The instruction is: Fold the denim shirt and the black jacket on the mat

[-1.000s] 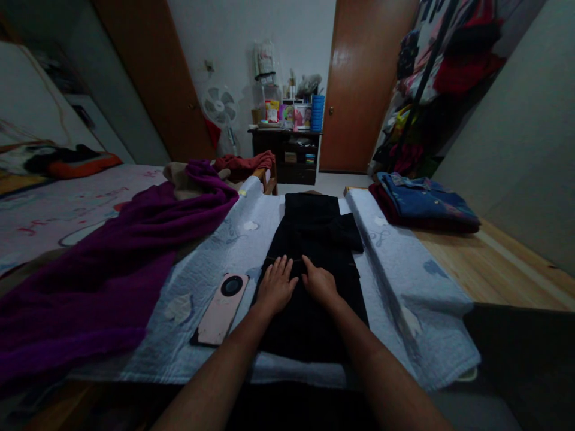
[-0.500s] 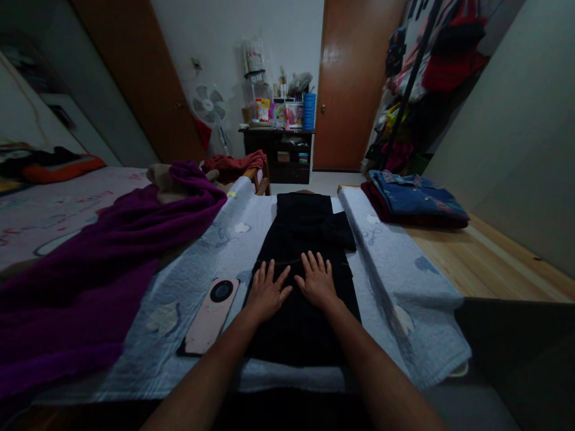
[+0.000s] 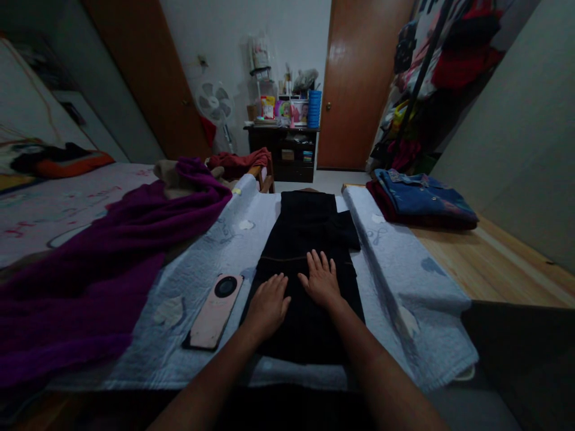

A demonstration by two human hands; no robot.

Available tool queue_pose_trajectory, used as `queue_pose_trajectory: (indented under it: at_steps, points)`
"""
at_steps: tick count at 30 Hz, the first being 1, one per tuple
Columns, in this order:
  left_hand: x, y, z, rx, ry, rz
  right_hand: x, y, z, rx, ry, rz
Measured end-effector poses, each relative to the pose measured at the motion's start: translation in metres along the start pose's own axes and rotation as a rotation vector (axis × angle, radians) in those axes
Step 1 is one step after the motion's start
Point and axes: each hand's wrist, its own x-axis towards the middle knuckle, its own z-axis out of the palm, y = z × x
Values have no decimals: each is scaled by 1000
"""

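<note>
Pulled left hand (image 3: 268, 304) back toward the body a little since half a second ago, off the thin seam line (image 3: 283, 260) and now just short of it, fingers drawn together instead of fanned out. Kept right hand (image 3: 322, 282) in pretty much the same spot, fingers spread a bit, tips just past the seam. Holding nothing with either one, btw: both loose and unclenched, palms down over the black garment (image 3: 309, 233). Can't tell about pressure from this angle. Got both thumbs angled inward toward each other, with a strip of black fabric showing in between. Running left forearm (image 3: 220, 365) and right forearm (image 3: 371, 359) up from the bottom edge, bare, converging toward the middle. Got that garment laid out in the middle of the pale patterned cloth (image 3: 399, 257), lengthwise away from the body, with a short piece sticking out at the right. Also seeing a pink phone (image 3: 211, 320) just left of it, a purple blanket (image 3: 135, 239) bunched farther left, and a folded blue garment (image 3: 424, 194) on something dark red (image 3: 431, 222) at right.
</note>
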Motion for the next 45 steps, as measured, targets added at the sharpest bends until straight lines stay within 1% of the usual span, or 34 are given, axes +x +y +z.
queue_pose_trajectory:
  at_steps: [2, 5, 7, 8, 9, 11, 14, 16, 19, 20, 21, 22, 23, 24, 25, 26, 27, 29, 31, 33, 34, 36, 39, 41, 43, 44, 45]
  points:
    - [14, 3, -13, -29, 32, -30, 0, 0, 0, 1, 1, -3]
    - [49, 4, -28, -48, 126, -32, 0, 0, -2, 1, 10, -7]
    - [75, 0, -28, -49, 205, -13, 0, 0, -2, -1, 11, -8]
    - [86, -2, -24, -39, 220, -16, 0, 0, -2, -2, 9, -8]
    - [95, -6, -18, -25, 213, -30, 0, 0, -1, -1, 4, -7]
    - [107, -12, 0, 3, 130, -60, -1, -1, -1, 3, -8, -7]
    - [112, -20, 22, 25, 37, -72, -1, 1, -4, 34, -28, -11]
    - [112, -25, 25, 14, 10, -60, 3, 6, -13, 83, -58, -42]
    - [120, -33, 14, -62, -6, -30, 20, 23, -36, 222, -87, -83]
    - [126, -36, 8, -99, 6, -34, 28, 30, -45, 276, -61, -46]
    - [134, -40, 3, -133, 34, -52, 38, 39, -53, 315, 9, 12]
    - [143, -43, -1, -162, 77, -81, 48, 47, -60, 317, 113, 69]
    - [152, -46, -3, -182, 132, -111, 58, 55, -65, 280, 205, 124]
    - [163, -49, -3, -192, 189, -132, 67, 63, -68, 226, 265, 169]
    - [172, -51, -1, -195, 235, -138, 76, 70, -69, 169, 295, 198]
    - [181, -52, 3, -192, 257, -130, 84, 75, -67, 114, 300, 217]
    - [189, -52, 8, -187, 246, -115, 90, 80, -64, 69, 282, 225]
    - [200, -51, 21, -169, 156, -80, 100, 86, -55, 18, 200, 221]
    - [204, -49, 32, -151, 56, -82, 107, 90, -48, 12, 109, 213]
    - [204, -48, 39, -136, 1, -104, 113, 96, -50, 46, 83, 222]
    - [203, -48, 41, -129, -11, -112, 115, 101, -55, 83, 113, 241]
    - [201, -48, 42, -115, -24, -111, 120, 116, -72, 204, 247, 301]
    - [199, -48, 41, -107, -16, -101, 123, 152, -107, 511, 538, 421]
    - [198, -48, 43, -124, 18, -116, 122, 181, -128, 721, 717, 527]
    - [199, -47, 45, -153, 91, -168, 116, 207, -141, 765, 822, 634]
    - [199, -47, 46, -170, 126, -208, 113, 217, -144, 716, 829, 684]
    - [200, -47, 47, -188, 144, -249, 110, 223, -146, 626, 801, 732]
